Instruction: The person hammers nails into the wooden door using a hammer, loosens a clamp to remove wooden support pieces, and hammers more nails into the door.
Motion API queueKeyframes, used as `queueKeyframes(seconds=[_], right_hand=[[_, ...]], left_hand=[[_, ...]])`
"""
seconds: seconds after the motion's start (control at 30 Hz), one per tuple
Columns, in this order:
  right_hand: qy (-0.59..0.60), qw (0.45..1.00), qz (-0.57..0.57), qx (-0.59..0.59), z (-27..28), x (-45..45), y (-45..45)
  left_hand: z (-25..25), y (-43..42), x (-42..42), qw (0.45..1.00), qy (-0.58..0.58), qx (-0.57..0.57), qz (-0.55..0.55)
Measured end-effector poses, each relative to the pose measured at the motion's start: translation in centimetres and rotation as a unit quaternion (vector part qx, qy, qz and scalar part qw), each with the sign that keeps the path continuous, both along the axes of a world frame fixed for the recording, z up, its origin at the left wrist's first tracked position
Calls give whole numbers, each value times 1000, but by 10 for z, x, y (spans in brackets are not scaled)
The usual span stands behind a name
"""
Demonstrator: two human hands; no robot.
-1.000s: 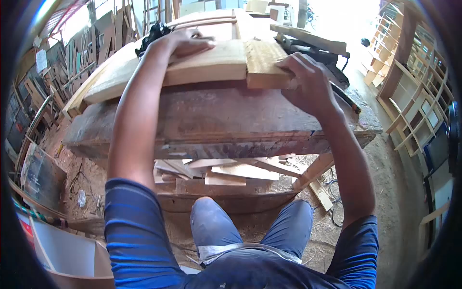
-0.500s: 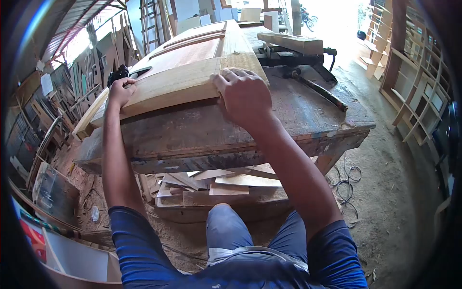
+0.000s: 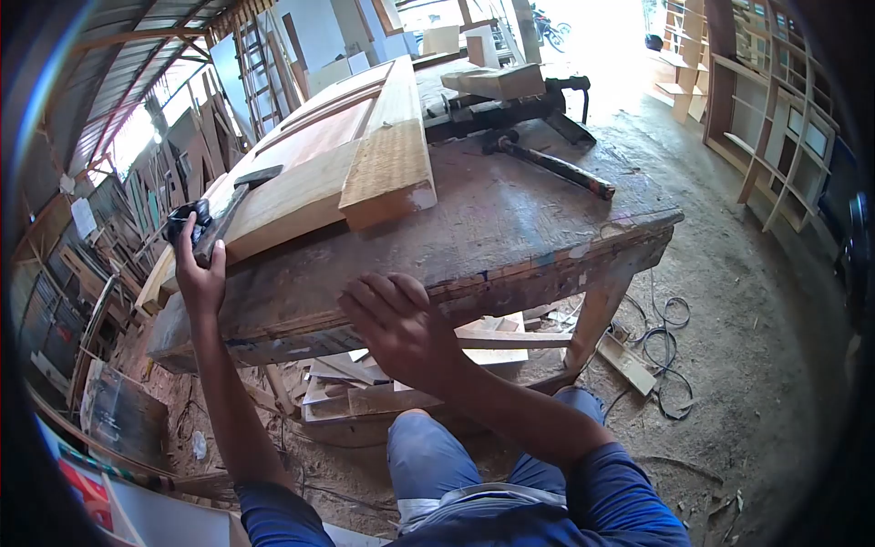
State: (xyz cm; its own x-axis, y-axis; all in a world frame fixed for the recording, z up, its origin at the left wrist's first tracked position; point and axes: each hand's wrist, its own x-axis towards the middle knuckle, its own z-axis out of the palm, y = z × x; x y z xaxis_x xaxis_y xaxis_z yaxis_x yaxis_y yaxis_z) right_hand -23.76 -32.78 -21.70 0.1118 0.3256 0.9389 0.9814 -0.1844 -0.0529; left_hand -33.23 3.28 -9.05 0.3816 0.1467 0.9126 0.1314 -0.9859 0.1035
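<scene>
At the left end of the bench, my left hand [image 3: 202,278] has its thumb and fingers around the handle end of a hammer-like tool [image 3: 239,193], whose head rests over the wooden panel. A black object [image 3: 190,221] is beside its raised index finger. In front of the bench's near edge, my right hand [image 3: 394,319] hangs with loosely bent fingers and nothing visible in it. The framed wooden panel [image 3: 301,187] lies on the bench [image 3: 510,205], its thick right-hand rail [image 3: 392,173] ending near the front edge.
A hammer [image 3: 556,169] lies on the bench's right side, near a dark clamp-like tool [image 3: 565,123] and a wood block [image 3: 497,82]. Offcuts [image 3: 365,397] are stacked below. A cable [image 3: 670,351] coils on the floor. Lattice frames [image 3: 775,137] stand at right.
My right hand has left the panel's end and dropped in front of the bench. My left hand has moved from the panel to the tool at its left; the view has shifted.
</scene>
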Motion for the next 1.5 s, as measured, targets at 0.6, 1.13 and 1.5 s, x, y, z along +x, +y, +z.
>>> queueKeyframes(seconds=[0.6,1.13,1.5], right_hand=[[234,859,-389,-234,105,166,-162],[517,850,55,92,42,7,-197],[128,974,186,24,23,13,-77]], left_hand=[[-102,-124,-11,1000,14,5,23],[-99,-142,-14,997,26,-59,49],[-105,-147,-16,997,9,-47,64]])
